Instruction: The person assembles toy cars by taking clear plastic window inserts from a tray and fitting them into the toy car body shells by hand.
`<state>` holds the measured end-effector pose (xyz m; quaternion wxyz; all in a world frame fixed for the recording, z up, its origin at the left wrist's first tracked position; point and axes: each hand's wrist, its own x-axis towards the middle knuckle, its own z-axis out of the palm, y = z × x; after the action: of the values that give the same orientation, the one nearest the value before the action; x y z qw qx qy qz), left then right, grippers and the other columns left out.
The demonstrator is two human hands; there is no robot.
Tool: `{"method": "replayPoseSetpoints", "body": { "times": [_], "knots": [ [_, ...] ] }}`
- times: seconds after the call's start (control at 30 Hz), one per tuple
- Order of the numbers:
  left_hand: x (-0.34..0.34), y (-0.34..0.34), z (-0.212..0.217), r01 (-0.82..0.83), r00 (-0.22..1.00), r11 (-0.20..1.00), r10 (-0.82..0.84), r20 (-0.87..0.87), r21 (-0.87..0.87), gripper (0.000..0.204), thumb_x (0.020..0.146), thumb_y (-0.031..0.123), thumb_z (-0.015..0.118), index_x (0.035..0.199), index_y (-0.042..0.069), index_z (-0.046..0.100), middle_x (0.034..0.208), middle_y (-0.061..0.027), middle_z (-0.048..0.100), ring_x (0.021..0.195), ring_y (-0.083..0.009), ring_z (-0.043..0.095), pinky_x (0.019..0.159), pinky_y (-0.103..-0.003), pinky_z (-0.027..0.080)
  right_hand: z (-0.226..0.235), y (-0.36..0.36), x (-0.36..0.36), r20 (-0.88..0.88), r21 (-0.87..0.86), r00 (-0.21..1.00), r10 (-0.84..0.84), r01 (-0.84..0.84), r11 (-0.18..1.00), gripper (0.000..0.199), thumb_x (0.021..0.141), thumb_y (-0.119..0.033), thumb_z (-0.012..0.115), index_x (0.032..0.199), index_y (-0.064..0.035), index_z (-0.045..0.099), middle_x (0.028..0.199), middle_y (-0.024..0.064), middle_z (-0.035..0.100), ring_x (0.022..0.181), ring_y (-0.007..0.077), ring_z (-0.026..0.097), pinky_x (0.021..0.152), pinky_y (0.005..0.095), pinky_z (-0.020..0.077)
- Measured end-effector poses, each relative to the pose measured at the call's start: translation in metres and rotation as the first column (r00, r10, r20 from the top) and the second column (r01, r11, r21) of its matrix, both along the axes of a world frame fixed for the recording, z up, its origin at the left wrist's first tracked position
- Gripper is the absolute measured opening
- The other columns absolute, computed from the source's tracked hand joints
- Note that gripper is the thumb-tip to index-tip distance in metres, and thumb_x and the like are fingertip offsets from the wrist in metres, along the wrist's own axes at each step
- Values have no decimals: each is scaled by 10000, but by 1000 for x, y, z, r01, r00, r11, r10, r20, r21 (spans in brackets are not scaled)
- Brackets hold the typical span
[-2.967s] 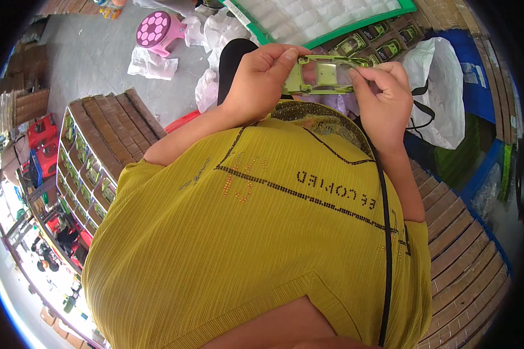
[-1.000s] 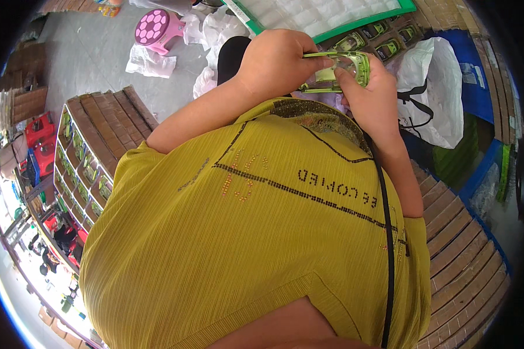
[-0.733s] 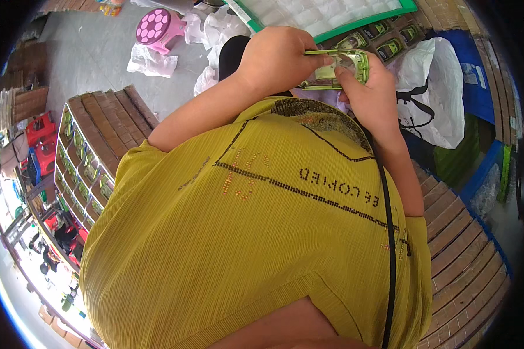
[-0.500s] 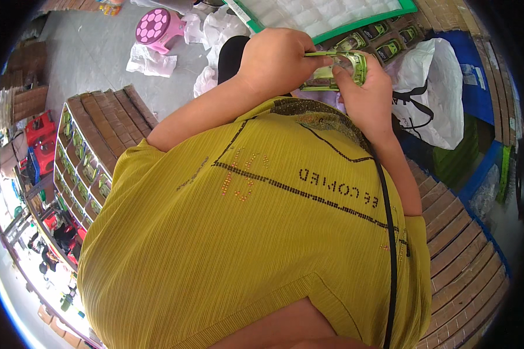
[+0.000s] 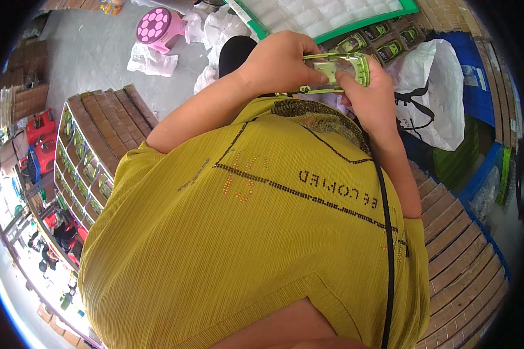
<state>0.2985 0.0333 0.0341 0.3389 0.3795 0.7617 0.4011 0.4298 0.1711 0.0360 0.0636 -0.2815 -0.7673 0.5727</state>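
Above my lap I hold a green plastic piece with a clear middle (image 5: 360, 68), shaped like a toy car body, between both hands. My left hand (image 5: 282, 61) closes on its left end, thumb lying over the clear part. At the other end my right hand (image 5: 371, 96) grips it, with the thumb pressed on top and the fingers hidden behind. Just beyond my hands, several green and black toy cars (image 5: 389, 51) sit in cardboard compartments. A green-rimmed tray (image 5: 367, 25) with white padded lining lies partly over them.
A white plastic bag (image 5: 442, 99) with a black strap stands at the right. Stacked brown cardboard dividers (image 5: 460, 262) are at lower right. On the left is a compartmented carton (image 5: 105, 116) holding green parts. A pink stool (image 5: 155, 26) and white bags (image 5: 151, 61) are on the floor.
The green piece has tilted a little, so its near edge shows more. My left thumb has slid slightly lower on it, and both hands keep hold.
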Motion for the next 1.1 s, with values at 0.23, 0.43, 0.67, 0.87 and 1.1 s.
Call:
{"method": "replayPoseSetpoints", "body": {
  "times": [0.23,0.43,0.67,0.87,1.1],
  "knots": [
    [1,-2,3,-37,999,999,37,13,-33,295,723,190,742,905,-27,661,768,-63,656,676,-128,597,633,-270,472,1,-2,-1,-7,60,999,-32,32,998,251,779,-118,633,992,9,596,807,81,644,672,127,613,619,280,492],
    [2,-15,-7,-246,782,944,59,620,221,397,803,216,707,1097,-12,568,865,-75,647,648,-169,632,573,-262,515,-3,2,1,2,-179,992,-124,122,976,326,794,-141,651,1054,29,552,843,100,630,678,133,602,615,283,491],
    [16,-22,12,-328,731,942,200,652,78,439,930,389,512,1077,-25,529,841,-93,642,507,-169,608,461,-259,514,-1,1,8,-343,499,939,-15,196,844,264,818,-136,660,1039,-18,577,1060,117,554,759,130,569,604,231,469],
    [18,-22,11,-367,754,921,213,622,130,488,956,429,424,1037,-39,535,817,-99,635,483,-166,593,446,-260,507,18,2,5,-197,922,953,230,101,373,179,746,-111,656,886,-1,642,1183,174,531,998,326,520,888,409,409],
    [19,-19,12,-355,817,919,217,534,169,503,961,435,402,1033,-47,528,798,-93,635,469,-157,585,435,-262,499,11,2,6,-165,846,972,167,52,531,210,763,-112,635,945,-8,647,1193,169,538,1067,351,495,935,423,379]
  ]
}}
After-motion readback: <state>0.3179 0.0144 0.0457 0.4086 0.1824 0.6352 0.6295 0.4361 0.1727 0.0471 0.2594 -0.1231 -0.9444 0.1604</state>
